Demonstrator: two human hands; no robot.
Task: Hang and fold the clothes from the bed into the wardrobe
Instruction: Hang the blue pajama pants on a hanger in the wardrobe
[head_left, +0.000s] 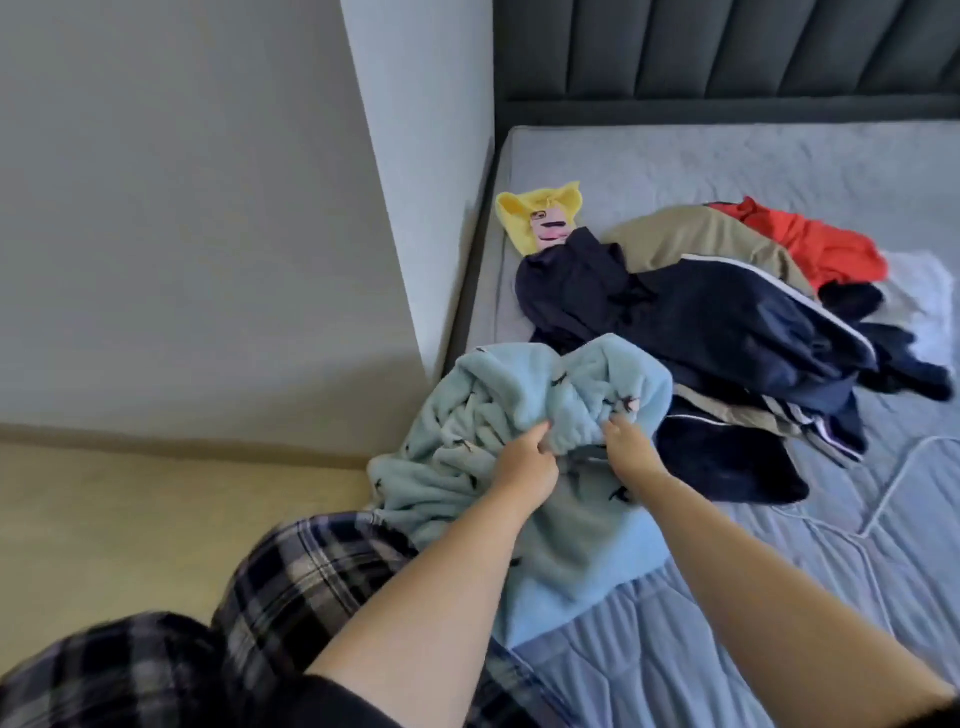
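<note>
Fleece garment (524, 415), pale blue with small dark motifs, lies bunched at the near corner of the bed (779, 597), partly draped off the edge toward our plaid trousers (291, 571). We grip it with both hands side by side, left hand (524, 462) and right hand (631, 447), fingers curled into the plush fabric. Long axis runs from us toward the pile (717, 312), which sits just beyond the right hand: smooth navy, tan, orange, yellow pieces. Wardrobe not in view.
</note>
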